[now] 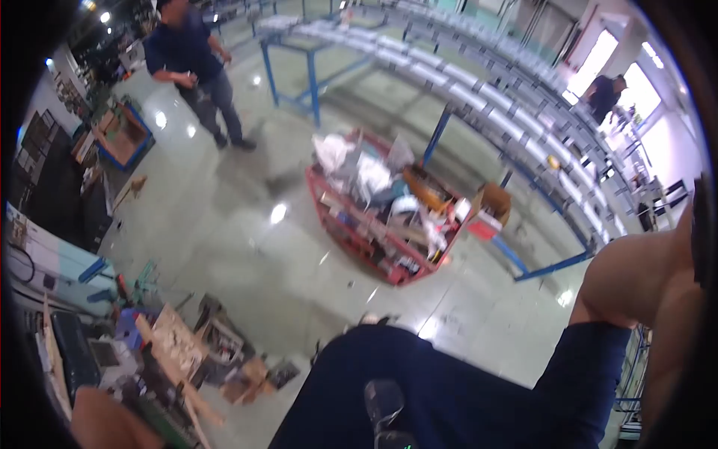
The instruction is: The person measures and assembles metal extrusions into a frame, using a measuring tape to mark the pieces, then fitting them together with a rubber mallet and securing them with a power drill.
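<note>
Neither of my hands shows. At the right edge my bare right arm is bent and comes out of a navy sleeve; its hand lies beyond the view. A blurred piece of my left arm enters at the bottom left, with the hand cut off. Navy clothing on my body fills the bottom middle, and a pair of glasses appears against it. In front of me on the floor stands a red bin heaped with white bags, scraps and boxes.
A long roller conveyor on blue legs curves behind the bin. A cardboard box is beside it. One person stands at upper left; another is at far right. Wood pieces and clutter cover the lower left.
</note>
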Motion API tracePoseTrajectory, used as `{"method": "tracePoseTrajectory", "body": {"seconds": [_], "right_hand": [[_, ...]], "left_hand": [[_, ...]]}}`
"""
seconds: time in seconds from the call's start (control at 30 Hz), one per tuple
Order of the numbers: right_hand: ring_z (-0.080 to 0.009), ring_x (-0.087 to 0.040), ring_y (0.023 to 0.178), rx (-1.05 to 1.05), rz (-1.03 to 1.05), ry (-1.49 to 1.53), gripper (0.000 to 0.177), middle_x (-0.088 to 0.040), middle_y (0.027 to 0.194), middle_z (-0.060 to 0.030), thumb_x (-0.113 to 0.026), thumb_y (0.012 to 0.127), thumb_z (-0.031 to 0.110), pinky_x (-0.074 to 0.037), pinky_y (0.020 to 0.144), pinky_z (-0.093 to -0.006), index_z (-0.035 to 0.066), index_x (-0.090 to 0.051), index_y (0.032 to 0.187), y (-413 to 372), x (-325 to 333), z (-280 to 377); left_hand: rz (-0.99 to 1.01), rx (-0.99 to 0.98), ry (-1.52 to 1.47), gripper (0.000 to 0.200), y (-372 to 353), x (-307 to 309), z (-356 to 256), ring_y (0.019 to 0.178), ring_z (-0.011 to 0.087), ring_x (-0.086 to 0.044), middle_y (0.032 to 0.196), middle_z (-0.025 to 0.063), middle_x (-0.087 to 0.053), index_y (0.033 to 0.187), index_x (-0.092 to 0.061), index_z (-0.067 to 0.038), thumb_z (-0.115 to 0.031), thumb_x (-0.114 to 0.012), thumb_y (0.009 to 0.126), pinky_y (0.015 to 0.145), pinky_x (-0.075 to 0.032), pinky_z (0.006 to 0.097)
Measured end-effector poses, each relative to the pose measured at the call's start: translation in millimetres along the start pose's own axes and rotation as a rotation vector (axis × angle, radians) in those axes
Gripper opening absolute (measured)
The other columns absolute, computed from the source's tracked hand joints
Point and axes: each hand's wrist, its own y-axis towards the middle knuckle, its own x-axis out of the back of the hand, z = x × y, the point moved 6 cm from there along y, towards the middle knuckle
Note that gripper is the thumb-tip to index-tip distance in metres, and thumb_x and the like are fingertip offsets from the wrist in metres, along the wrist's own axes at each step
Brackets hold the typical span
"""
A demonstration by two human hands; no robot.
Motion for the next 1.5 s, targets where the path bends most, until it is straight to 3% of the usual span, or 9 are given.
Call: {"method": "tracePoseTrajectory", "body": {"seconds": [0.2,0.33,0.4,0.53,0.67,0.77,0.93,1.27,1.5], "right_hand": [[-0.0318,-0.053,0.132,-0.245,-0.046,0.061,0.072,-0.053,0.143,-0.0191,-0.074,0.083,0.023,-0.042,0.11,-0.0434,0.005,-0.046,0.147,-52.1,-83.4,-55.8],[-0.0295,-0.047,0.136,-1.127,0.265,0.209,0.065,-0.049,0.147,-0.0147,-0.073,0.086,0.011,-0.036,0.114,-0.0439,0.007,-0.047,0.145,-222.2,-201.8,-91.1],[-0.0312,-0.055,0.125,-1.158,0.419,0.039,0.056,-0.057,0.136,-0.0172,-0.067,0.083,-0.001,-0.042,0.107,-0.0388,0.001,-0.053,0.137,-306.2,-243.4,-72.8],[-0.04,-0.061,0.115,-1.789,0.663,0.034,0.039,-0.065,0.12,-0.0254,-0.063,0.091,0.017,-0.048,0.1,-0.045,-0.002,-0.061,0.124,-567.6,-272.5,67.4],[-0.0404,-0.063,0.106,-1.94,1.433,0.258,0.053,-0.065,0.117,-0.0258,-0.068,0.088,0.041,-0.049,0.092,-0.0494,0.0,-0.064,0.12,-708.7,-243.9,286.4],[-0.0336,-0.064,0.094,-2.934,0.596,0.128,0.046,-0.065,0.108,-0.0207,-0.066,0.089,0.034,-0.048,0.077,-0.0443,0.001,-0.063,0.121,-648.8,-221.1,326.4],[-0.0222,-0.066,0.073,-2.995,-0.02,0.072,0.036,-0.066,0.094,-0.0122,-0.062,0.091,0.023,-0.047,0.053,-0.0357,0.003,-0.061,0.122,-598.0,-261.0,317.5],[-0.0192,-0.068,0.069,-2.74,-0.108,0.088,0.047,-0.07,0.094,-0.0115,-0.064,0.088,0.017,-0.05,0.05,-0.0322,0.001,-0.058,0.131,-530.4,-345.2,299.1],[-0.0218,-0.066,0.066,-3.218,-0.347,0.135,0.046,-0.068,0.094,-0.0113,-0.062,0.092,0.019,-0.048,0.048,-0.0344,0.004,-0.054,0.135,-554.9,-327.2,434.2]], "left_hand": [[0.124,0.204,0.137,0.032,-40.5,-26.0,139.0,0.114,0.017,-0.061,0.128,0.0094,-0.064,0.128,-0.061,-0.002,-0.017,-0.056,0.101,0.098,-0.049,0.0317],[0.283,0.858,0.34,0.032,-206.5,-42.7,307.8,0.114,0.0153,-0.061,0.129,0.0089,-0.064,0.128,-0.061,-0.001,-0.016,-0.056,0.101,0.098,-0.048,0.0294],[0.194,1.18,0.158,0.033,-327.1,-53.3,380.4,0.112,0.0146,-0.061,0.123,0.0074,-0.067,0.126,-0.063,-0.001,-0.023,-0.058,0.102,0.096,-0.049,0.0293],[0.216,1.623,0.171,0.036,-538.4,-51.9,454.1,0.096,0.0084,-0.062,0.115,0.0032,-0.07,0.128,-0.063,-0.003,-0.028,-0.059,0.102,0.078,-0.048,0.0236],[0.359,1.77,0.014,0.034,-635.4,-117.0,487.4,0.093,0.0082,-0.061,0.112,0.0036,-0.071,0.126,-0.064,-0.005,-0.025,-0.064,0.099,0.076,-0.047,0.0238],[0.47,1.716,-0.16,0.034,-637.5,-191.4,520.6,0.103,0.0159,-0.066,0.113,0.0091,-0.071,0.124,-0.066,-0.003,-0.023,-0.066,0.097,0.091,-0.05,0.0291],[0.626,1.575,-0.363,0.036,-648.2,-323.3,560.1,0.102,0.0198,-0.068,0.116,0.0122,-0.071,0.121,-0.066,-0.001,-0.022,-0.069,0.093,0.089,-0.053,0.032],[1.056,1.092,-0.122,0.041,-637.0,-440.3,583.6,0.122,0.0336,-0.057,0.126,0.0155,-0.065,0.119,-0.068,-0.007,-0.031,-0.074,0.087,0.107,-0.042,0.043],[1.022,1.126,-0.024,0.044,-655.4,-415.7,611.9,0.125,0.034,-0.055,0.131,0.0144,-0.061,0.122,-0.067,-0.008,-0.031,-0.074,0.085,0.108,-0.043,0.0434]]}}
